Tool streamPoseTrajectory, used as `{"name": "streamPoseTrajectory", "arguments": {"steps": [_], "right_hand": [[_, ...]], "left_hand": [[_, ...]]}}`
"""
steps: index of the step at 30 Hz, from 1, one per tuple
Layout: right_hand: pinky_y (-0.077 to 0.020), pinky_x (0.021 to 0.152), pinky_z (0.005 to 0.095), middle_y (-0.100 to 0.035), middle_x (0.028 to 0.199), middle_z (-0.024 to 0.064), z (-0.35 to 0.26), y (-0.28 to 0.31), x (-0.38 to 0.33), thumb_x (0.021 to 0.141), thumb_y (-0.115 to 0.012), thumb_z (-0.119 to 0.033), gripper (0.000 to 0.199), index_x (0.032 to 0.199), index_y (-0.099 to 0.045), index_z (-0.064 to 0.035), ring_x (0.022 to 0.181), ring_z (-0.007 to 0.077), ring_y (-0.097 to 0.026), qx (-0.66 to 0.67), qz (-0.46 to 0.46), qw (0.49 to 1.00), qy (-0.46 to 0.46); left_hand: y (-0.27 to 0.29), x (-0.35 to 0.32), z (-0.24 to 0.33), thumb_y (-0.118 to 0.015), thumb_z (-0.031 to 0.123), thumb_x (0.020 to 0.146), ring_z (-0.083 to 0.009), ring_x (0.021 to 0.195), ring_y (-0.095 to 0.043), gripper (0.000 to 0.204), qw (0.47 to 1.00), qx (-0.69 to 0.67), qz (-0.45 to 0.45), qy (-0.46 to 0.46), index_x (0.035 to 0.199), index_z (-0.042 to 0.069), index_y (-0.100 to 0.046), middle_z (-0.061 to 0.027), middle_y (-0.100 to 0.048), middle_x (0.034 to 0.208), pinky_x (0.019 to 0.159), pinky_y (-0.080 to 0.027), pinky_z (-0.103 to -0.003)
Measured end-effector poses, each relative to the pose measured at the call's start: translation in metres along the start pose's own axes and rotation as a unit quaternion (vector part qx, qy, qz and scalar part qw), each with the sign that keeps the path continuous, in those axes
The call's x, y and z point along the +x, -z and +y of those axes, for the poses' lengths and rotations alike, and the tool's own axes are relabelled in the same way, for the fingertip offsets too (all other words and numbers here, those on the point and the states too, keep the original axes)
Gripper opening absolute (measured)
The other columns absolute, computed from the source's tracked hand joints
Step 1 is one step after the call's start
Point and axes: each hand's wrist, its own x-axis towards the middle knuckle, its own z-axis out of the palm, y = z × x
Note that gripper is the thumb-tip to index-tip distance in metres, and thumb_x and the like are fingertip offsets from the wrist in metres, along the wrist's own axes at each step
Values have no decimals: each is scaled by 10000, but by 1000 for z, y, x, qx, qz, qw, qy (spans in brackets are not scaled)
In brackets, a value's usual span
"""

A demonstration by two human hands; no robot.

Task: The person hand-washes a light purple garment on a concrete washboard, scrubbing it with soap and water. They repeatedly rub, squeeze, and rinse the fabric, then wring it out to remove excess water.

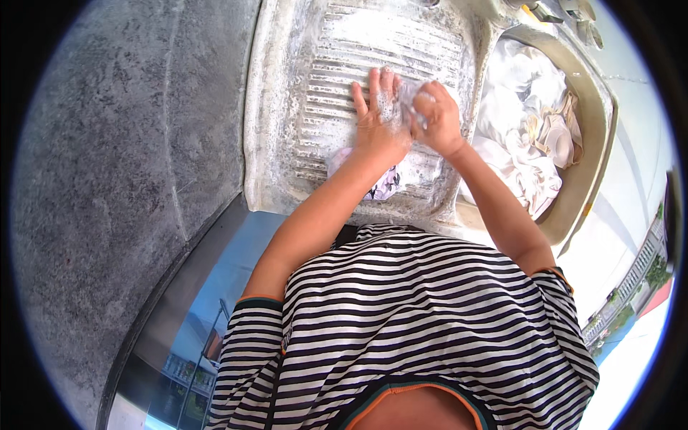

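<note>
Wet with suds, my left hand (pixel 383 125) lies on the ridged washboard (pixel 333 89) of a worn, pale laundry sink, its fingers stretched out and apart. Beside it my right hand (pixel 437 118) is closed in a fist around a soapy, whitish cloth (pixel 407 93). That cloth is bunched against the fingers of my left hand and blurred, so its kind does not show. Under my left wrist, on the lower part of the board, rests a crumpled pale lilac cloth (pixel 385 186) with a dark print, partly hidden by my forearm.
Right of the washboard is a basin (pixel 605 143) heaped with white laundry (pixel 512 93) and a beige garment (pixel 555 136). A grey stone-like surface (pixel 107 143) borders the sink on the left. Small objects (pixel 541 12) stand on the far right rim.
</note>
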Motion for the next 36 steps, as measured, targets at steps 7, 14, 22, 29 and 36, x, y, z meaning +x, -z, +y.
{"name": "streamPoseTrajectory", "arguments": {"steps": [7,14,22,29,36], "right_hand": [[-462,808,434,-601,865,154,68,-41,138,680,-613,-113,77,744,-624,-71,891,352,-558,-144,136,979,-39],[-508,799,394,-639,873,88,-19,17,6,723,-783,-179,118,714,-684,-114,896,259,-600,21,-62,994,-85],[-468,808,452,-604,866,163,68,-46,142,700,-605,-97,61,730,-647,-65,896,363,-568,-109,96,988,-54],[-514,763,339,-646,842,30,3,19,42,832,-717,-341,229,745,-722,-128,829,202,-612,37,-133,990,33],[-542,805,372,-673,1024,104,56,-35,122,783,-713,-157,141,901,-709,-81,931,299,-649,-152,-119,957,-215]], "left_hand": [[-6,5,2,-442,462,979,-375,1480,-38,732,1000,-25,16,10,1464,-68,-301,-217,-186,1568,1162,43,-581],[1,1,2,-442,452,967,-404,1482,6,777,999,23,-27,8,1496,-71,-216,-250,-114,1587,1160,55,-593],[-6,8,3,-418,476,983,-427,1460,-54,732,999,-5,42,-11,1397,-126,-383,-307,-184,1533,1157,-8,-590],[-16,8,-3,-445,450,968,-428,1476,16,718,999,-18,29,-13,1476,-37,-304,-268,-136,1573,1160,34,-592],[-8,13,2,-464,455,973,-405,1468,-57,732,999,-15,31,8,1419,-114,-345,-277,-228,1537,1165,-20,-580]]}}
